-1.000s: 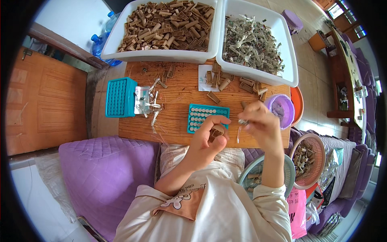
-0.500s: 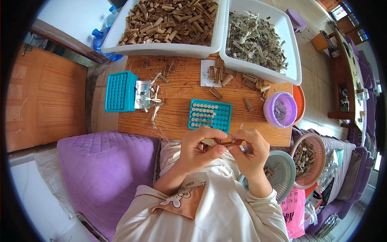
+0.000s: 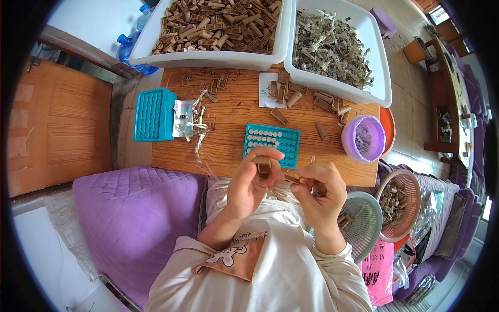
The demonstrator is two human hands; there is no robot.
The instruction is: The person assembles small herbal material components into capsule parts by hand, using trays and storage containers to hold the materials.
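My left hand (image 3: 243,188) is closed around a brown plastic casing (image 3: 264,166), whose hollow end faces up. Close beside it, my right hand (image 3: 324,193) pinches a small flat brown piece (image 3: 292,178) between thumb and fingers. A thin clear strip sticks up behind the right fingers; how it is held is hidden. The casing and the flat piece are apart. Just beyond both hands, a teal tray (image 3: 290,140) lies on the wooden table (image 3: 228,117), with rows of small white round pieces filling part of its holes.
Two white tubs stand at the back, one of brown casings (image 3: 218,28), one of clear-wrapped parts (image 3: 332,49). A teal block stack (image 3: 155,114) is left, a purple tub (image 3: 363,139) right. Loose casings (image 3: 322,131) dot the table. Two baskets (image 3: 364,218) (image 3: 410,182) sit at lower right.
My hands have drawn slightly apart. My left hand has turned, so the casing's hollow end now shows. The flat brown piece in my right fingers is plainer to see.
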